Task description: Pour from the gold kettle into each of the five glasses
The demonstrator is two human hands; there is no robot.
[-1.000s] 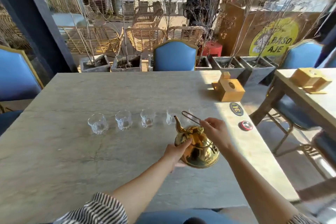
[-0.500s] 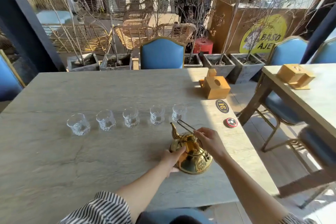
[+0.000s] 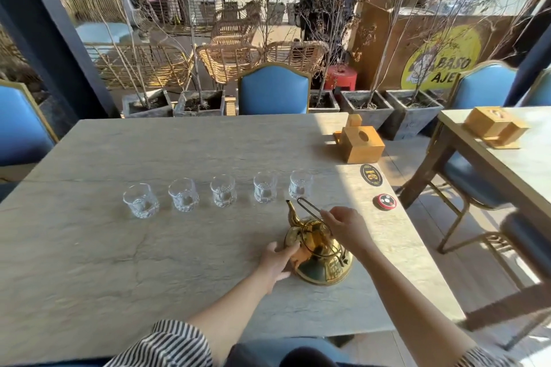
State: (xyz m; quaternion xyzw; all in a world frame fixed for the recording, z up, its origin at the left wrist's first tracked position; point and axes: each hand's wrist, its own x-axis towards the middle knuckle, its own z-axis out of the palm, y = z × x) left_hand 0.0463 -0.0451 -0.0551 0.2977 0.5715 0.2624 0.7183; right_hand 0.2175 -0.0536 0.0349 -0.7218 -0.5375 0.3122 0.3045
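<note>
A shiny gold kettle [image 3: 320, 253] stands on the stone table [image 3: 149, 262], spout pointing away toward the glasses. My right hand [image 3: 346, 226] pinches its thin wire handle, which is tipped forward over the spout. My left hand [image 3: 275, 259] rests flat against the kettle's left side. Several small cut glasses stand in a row across the table: the leftmost glass [image 3: 140, 200], then a second glass [image 3: 183, 194] and a middle glass [image 3: 223, 190], on to the rightmost glass [image 3: 300, 184], just beyond the spout. I cannot tell how much liquid they hold.
A wooden tissue box [image 3: 360, 144] stands at the table's far right. A round black coaster [image 3: 371, 175] and a red call button [image 3: 386, 202] lie near the right edge. Blue chairs [image 3: 273, 89] surround the table; a second table [image 3: 512, 164] is at right.
The kettle has come down from a lifted, tilted pose and now stands on the table. Both hands stay on it. The view has shifted, bringing the whole row of glasses into sight.
</note>
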